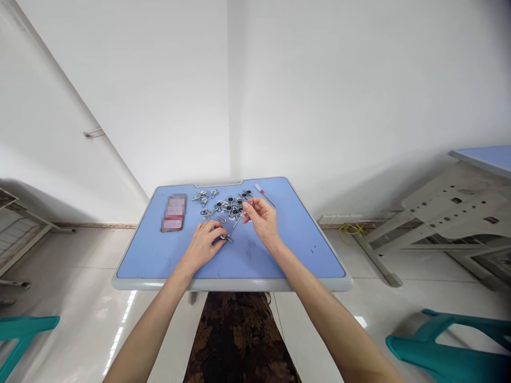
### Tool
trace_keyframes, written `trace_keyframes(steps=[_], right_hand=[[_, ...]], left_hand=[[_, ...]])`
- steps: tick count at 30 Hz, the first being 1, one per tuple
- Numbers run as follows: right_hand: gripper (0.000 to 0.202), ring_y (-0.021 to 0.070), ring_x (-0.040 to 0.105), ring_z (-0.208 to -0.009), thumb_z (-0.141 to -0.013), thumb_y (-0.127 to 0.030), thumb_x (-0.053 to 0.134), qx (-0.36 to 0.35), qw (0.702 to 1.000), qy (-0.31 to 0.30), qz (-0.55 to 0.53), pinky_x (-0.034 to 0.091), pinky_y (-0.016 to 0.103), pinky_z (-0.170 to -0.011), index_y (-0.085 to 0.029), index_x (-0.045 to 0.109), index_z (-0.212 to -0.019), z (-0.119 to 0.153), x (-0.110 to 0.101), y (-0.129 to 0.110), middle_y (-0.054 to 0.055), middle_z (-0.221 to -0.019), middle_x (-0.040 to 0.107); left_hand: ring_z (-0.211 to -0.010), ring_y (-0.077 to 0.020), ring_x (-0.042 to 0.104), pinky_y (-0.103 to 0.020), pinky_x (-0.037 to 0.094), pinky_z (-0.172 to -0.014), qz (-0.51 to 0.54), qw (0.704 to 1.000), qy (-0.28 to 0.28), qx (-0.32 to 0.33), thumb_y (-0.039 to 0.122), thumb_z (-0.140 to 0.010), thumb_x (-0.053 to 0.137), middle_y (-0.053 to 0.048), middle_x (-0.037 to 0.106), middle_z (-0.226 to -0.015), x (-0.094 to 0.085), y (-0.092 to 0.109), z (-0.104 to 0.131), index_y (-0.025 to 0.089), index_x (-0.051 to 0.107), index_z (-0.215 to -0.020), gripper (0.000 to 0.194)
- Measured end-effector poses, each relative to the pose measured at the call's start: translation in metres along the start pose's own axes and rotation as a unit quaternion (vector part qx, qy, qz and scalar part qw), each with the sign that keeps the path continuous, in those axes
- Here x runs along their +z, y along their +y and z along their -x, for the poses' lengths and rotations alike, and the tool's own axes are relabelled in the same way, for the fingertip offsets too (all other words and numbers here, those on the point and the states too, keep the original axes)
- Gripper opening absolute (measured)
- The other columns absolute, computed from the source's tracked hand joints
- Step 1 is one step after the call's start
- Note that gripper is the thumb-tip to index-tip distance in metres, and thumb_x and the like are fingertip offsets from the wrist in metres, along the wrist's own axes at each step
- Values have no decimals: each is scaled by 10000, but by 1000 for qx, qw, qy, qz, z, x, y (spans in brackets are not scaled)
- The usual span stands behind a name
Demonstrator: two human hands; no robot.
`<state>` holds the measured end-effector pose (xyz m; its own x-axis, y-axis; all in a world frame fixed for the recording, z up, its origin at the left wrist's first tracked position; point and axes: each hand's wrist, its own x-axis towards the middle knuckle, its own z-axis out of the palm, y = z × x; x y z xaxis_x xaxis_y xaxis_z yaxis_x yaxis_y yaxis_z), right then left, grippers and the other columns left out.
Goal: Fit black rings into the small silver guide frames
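With thumb and fingers closed, my left hand (206,239) pinches a small silver metal fitting (227,238) against the blue tabletop. The fingers cover part of it. My right hand (260,215) grips a thin screwdriver-like tool (237,222), its narrow shaft slanting down toward the left hand's fitting, with a gap between them. Its upper end is hidden in the fingers. Just beyond both hands lies a loose pile of silver fittings with round black discs (229,207). A smaller group of silver fittings (202,197) sits farther back on the left.
A phone (174,213) with a blurred screen lies at the table's left. A thin red-and-clear-handled screwdriver (265,195) rests at the back right. The blue table (255,266) stands near a white wall. Green stools (451,346) and another desk (439,207) are around it.
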<state>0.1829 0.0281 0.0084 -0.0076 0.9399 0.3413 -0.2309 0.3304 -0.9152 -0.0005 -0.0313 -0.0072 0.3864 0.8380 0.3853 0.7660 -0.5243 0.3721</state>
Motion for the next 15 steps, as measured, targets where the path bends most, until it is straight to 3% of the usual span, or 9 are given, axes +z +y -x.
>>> trace_keyframes(steps=[7,15], right_hand=[[337,70,476,-455,-730,-494,683,-5,1000,-8,10,483,222,-441,-193,535,-771,1,1,-1,-57,-599,509],[281,90,526,-483,-778,-458,642,-11,997,-59,56,489,241,-488,-193,559,-816,6,5,2,-47,-620,541]], left_hand=[[-928,-176,595,-337,416,-839,-8,1000,-10,20,208,-925,469,-33,653,-1009,3,-6,1,233,648,-934,181],[-930,-177,590,-330,412,-840,18,1000,-7,-1,191,-901,510,-35,648,-981,3,-2,-1,210,616,-882,110]])
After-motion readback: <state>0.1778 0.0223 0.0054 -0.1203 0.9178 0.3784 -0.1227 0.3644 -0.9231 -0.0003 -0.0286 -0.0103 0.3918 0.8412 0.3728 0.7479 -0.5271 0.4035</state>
